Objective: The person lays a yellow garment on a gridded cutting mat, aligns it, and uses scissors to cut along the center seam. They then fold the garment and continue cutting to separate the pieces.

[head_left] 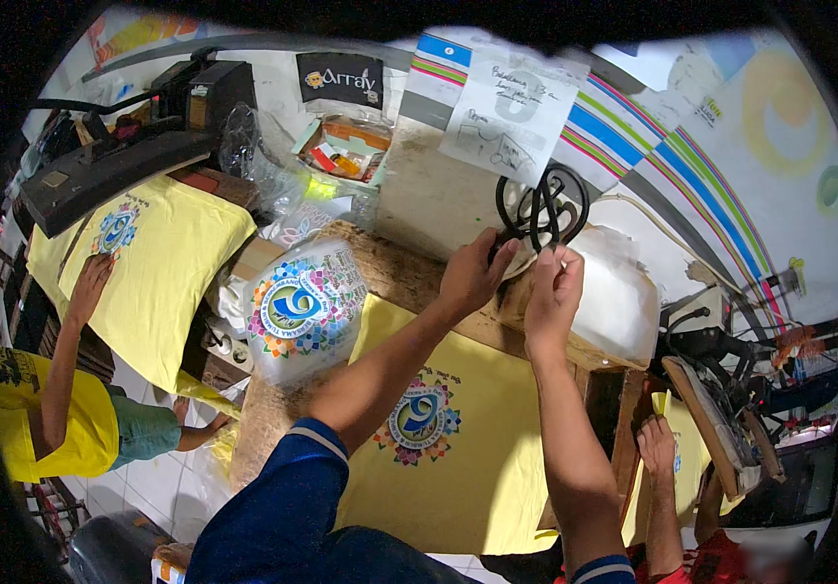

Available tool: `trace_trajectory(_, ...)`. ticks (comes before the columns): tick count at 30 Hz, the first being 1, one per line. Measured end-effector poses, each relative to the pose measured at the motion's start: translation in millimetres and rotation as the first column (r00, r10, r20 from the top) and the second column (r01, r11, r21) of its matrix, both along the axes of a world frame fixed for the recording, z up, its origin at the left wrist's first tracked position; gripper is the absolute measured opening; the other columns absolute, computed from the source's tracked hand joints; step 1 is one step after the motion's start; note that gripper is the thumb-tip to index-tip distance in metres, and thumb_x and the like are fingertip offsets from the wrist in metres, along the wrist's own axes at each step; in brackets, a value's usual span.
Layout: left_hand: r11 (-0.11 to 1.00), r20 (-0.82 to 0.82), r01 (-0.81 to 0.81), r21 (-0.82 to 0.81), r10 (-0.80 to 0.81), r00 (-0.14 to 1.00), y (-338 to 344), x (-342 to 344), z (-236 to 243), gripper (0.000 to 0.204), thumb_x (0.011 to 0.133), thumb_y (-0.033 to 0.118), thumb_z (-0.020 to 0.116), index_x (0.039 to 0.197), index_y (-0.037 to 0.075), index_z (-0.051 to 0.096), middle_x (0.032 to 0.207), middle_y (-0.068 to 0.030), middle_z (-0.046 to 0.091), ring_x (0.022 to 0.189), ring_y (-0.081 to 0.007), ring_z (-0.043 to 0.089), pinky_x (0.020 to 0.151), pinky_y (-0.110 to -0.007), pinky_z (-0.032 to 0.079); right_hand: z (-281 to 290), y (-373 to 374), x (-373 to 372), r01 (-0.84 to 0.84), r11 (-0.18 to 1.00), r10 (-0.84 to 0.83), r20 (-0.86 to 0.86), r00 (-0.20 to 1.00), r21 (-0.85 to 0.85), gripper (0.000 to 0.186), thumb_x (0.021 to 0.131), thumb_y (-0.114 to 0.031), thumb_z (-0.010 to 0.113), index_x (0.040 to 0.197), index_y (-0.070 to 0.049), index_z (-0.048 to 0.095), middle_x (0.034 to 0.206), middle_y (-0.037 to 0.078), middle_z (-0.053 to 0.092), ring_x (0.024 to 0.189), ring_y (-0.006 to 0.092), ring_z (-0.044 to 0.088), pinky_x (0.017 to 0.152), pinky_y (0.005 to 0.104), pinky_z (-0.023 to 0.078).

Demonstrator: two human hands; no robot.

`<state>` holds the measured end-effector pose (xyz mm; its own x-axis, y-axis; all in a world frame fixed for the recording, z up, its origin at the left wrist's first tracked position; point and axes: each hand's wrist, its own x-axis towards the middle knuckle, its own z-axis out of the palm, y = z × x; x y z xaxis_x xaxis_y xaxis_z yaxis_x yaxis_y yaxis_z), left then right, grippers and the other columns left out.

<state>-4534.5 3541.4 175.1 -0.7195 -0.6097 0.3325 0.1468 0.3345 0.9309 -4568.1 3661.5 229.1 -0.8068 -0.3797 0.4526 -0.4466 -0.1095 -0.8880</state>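
Observation:
My left hand point(475, 274) and my right hand point(553, 292) are raised beyond a yellow T-shirt point(477, 428) with a printed round floral emblem. Both have curled fingers at the lower part of a black looped thing point(567, 185), which looks like coiled cord, beneath a handwritten paper point(511, 102) on the wall. To the left of my arms, a sheet of printed transfers point(327, 282) lies on the worn wooden board point(385, 268). A white pad or stack of sheets point(614, 297) is just right of my hands.
Black heat presses point(122, 165) point(706, 409) stand either side. A co-worker point(64, 399) at left touches another yellow shirt point(146, 282); a second person's hand point(657, 443) is at lower right. An open box point(341, 151) of small items sits at the back.

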Motion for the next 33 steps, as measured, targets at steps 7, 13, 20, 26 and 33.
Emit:
trace_trajectory(7, 0.994, -0.064, -0.111, -0.013, 0.11, 0.992, 28, 44, 3, 0.035, 0.106, 0.037, 0.058, 0.099, 0.003, 0.057, 0.072, -0.0213, 0.064, 0.069, -0.0443, 0.065, 0.06, -0.05, 0.046, 34, 31, -3, 0.172, 0.965, -0.138, 0.175, 0.975, -0.199, 0.021, 0.111, -0.03, 0.053, 0.113, -0.009, 0.056, 0.078, -0.007, 0.043, 0.066, 0.0032, 0.036, 0.058, 0.0211, 0.029)
trace_trajectory(13, 0.997, 0.133, -0.07, 0.032, 0.065, 0.989, 92, 194, -53, 0.034, 0.105, 0.036, 0.059, 0.098, 0.003, 0.059, 0.072, -0.0191, 0.065, 0.067, -0.041, 0.066, 0.06, -0.049, 0.047, 13, 29, -13, 0.139, 0.99, -0.134, 0.307, 0.942, 0.006, 0.029, 0.111, -0.034, 0.053, 0.107, -0.006, 0.06, 0.079, -0.006, 0.042, 0.072, 0.0056, 0.036, 0.065, 0.0238, 0.031)
trace_trajectory(20, 0.99, 0.63, -0.115, 0.085, 0.036, 0.776, 162, 380, -64, 0.037, 0.104, 0.04, 0.06, 0.104, 0.003, 0.065, 0.076, -0.0181, 0.067, 0.072, -0.0372, 0.07, 0.065, -0.047, 0.052, -70, -10, -92, -0.065, 0.998, 0.066, 0.096, 0.993, -0.011, 0.025, 0.111, -0.029, 0.049, 0.109, -0.008, 0.063, 0.096, 0.001, 0.064, 0.088, 0.0121, 0.057, 0.08, 0.0268, 0.047)
trace_trajectory(26, 0.964, 0.49, -0.267, -0.02, 0.242, 0.838, 231, 479, -71, 0.043, 0.105, 0.052, 0.054, 0.104, 0.011, 0.066, 0.076, -0.0191, 0.066, 0.071, -0.0391, 0.068, 0.06, -0.049, 0.053, -96, 4, -100, -0.153, 0.94, 0.148, 0.04, 0.988, 0.304, 0.034, 0.107, -0.03, 0.051, 0.134, -0.009, 0.056, 0.125, 0.008, 0.059, 0.109, 0.0233, 0.06, 0.097, 0.0407, 0.048)
trace_trajectory(33, 0.946, 0.558, -0.315, -0.071, 0.299, 0.774, 329, 574, -38, 0.049, 0.104, 0.057, 0.051, 0.106, 0.01, 0.064, 0.07, -0.0207, 0.066, 0.071, -0.0448, 0.067, 0.067, -0.056, 0.051, -95, 84, 188, -0.938, 0.333, 0.702, 0.639, 0.314, 0.095, 0.051, 0.106, -0.036, 0.054, 0.149, -0.007, 0.052, 0.136, 0.011, 0.06, 0.12, 0.0251, 0.062, 0.104, 0.0445, 0.048)
